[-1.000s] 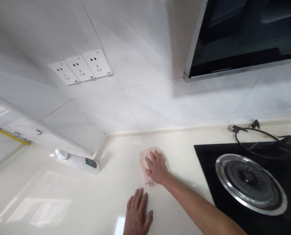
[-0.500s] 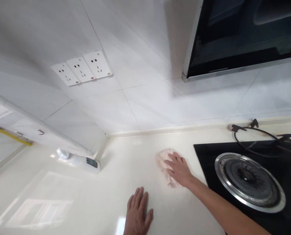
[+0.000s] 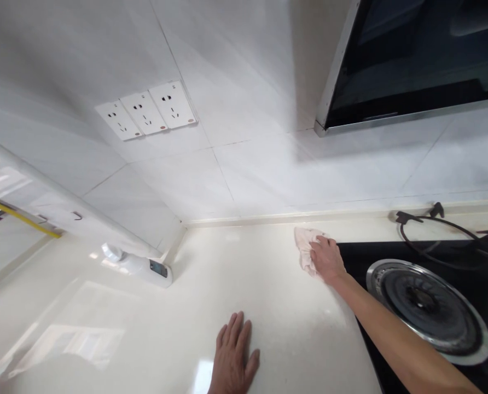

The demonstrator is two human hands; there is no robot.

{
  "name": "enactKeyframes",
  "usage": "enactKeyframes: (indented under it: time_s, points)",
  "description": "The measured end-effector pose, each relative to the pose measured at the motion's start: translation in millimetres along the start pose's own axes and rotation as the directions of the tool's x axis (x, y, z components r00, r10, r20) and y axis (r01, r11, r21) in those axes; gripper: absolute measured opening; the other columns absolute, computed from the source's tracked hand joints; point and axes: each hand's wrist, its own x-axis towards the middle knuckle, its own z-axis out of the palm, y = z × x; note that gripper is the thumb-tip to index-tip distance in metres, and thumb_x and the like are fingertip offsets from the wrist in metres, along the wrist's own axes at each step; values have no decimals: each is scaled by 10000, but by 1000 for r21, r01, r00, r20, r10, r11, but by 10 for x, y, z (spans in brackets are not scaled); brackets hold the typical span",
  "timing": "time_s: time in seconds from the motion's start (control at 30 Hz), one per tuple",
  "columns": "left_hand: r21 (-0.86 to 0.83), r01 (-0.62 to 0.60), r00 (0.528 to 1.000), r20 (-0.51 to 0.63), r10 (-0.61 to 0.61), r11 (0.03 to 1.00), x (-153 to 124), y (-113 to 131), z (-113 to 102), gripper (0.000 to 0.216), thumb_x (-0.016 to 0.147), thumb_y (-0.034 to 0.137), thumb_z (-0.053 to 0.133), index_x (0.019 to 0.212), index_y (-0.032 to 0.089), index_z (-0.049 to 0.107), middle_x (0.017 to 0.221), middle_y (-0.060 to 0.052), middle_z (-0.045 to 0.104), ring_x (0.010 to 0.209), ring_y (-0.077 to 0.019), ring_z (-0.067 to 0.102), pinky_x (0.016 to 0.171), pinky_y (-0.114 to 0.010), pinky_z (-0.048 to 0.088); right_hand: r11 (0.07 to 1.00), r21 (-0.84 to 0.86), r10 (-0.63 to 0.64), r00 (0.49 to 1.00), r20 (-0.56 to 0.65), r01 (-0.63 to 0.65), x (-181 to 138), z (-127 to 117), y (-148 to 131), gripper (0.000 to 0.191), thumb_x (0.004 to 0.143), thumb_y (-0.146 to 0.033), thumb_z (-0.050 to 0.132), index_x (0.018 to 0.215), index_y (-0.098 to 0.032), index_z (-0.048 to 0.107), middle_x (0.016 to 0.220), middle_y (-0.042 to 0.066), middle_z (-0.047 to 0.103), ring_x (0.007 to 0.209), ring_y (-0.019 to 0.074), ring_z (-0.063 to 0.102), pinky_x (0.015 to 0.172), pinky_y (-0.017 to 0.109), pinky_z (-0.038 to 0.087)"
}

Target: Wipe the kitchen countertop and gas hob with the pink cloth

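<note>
Remote log, head view: I judge the cloth work to be under way rather than finished — the cloth [image 3: 305, 246] is under a hand, not set down. It lies rumpled on the pale counter [image 3: 195, 306], just beside the back left corner of the black cooktop [image 3: 361, 250] and near the back wall [image 3: 264, 180]. The right hand [image 3: 326, 257] bears on its right side, fingers bent and close together; whether they pinch the fabric or only press it down, I cannot tell. The left hand [image 3: 232, 358] rests palm down on the counter nearer the person, thumb spread, fingers slightly parted, with nothing seen in its grasp. On what is done: the counter left of the cloth looks mostly even, with bright patches that I read as reflections; I cannot tell from this how much of it the cloth has covered. On what is left: the cooktop carries a metal-rimmed burner [image 3: 424, 301] with dull, greyish marks inside, and a black ring stand [image 3: 408, 218] lies off the burner, across the cooktop's back edge. The cloth touches neither; on this evidence I enter both as untreated — a judgement, not a reading
</note>
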Motion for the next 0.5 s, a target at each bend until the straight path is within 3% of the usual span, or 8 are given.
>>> enactKeyframes:
  time_s: [0.3, 0.5]
  points:
    - [39, -11, 1000, 25, 10, 999, 1, -9, -14, 644, 958, 398, 579, 1559, 236, 415, 1620, -104, 448, 1503, -280, 398, 1132, -460, 410, 998, -27, 57, 998, -23, -57, -185, -86, 72, 347, 993, -302, 477, 1237, -264, 720, 1496, 102, 495, 1179, 307, 450, 987, 447, 400]
    - [7, -6, 999, 45, 6, 1000, -7, -19, 1, 653, 958, 387, 579, 1569, 243, 402, 1623, -103, 444, 1494, -290, 411, 1140, -467, 409, 992, -61, 116, 993, 27, -114, -78, -38, 151, 403, 996, -384, 448, 1316, -303, 680, 1583, 122, 403, 1367, 392, 347, 1050, 544, 341]
